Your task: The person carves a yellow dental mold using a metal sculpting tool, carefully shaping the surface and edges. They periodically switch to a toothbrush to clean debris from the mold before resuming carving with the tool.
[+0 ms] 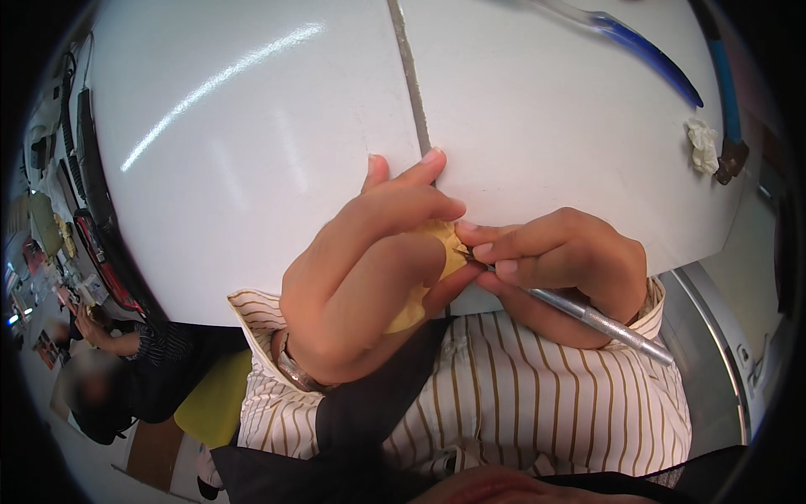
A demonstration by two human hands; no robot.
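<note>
Two hands busy in one spot in the head view, pretty much tip to tip. Left hand (361, 269) is curled around a crumpled yellow piece (452, 244), partly hidden under its fingers, with a couple of fingertips sticking up and away over the white surface (252, 126). Right hand (588, 256) has a slim silver tool (588, 316) pinched pen-style close to its dark tip, knurled handle slanting back under the palm to the sleeve. Both wrists are tucked in near the body. If it were me: short, light strokes, right fingertips braced against the left hand, and left fingers kept out of the tip's path, since they look awfully close.
</note>
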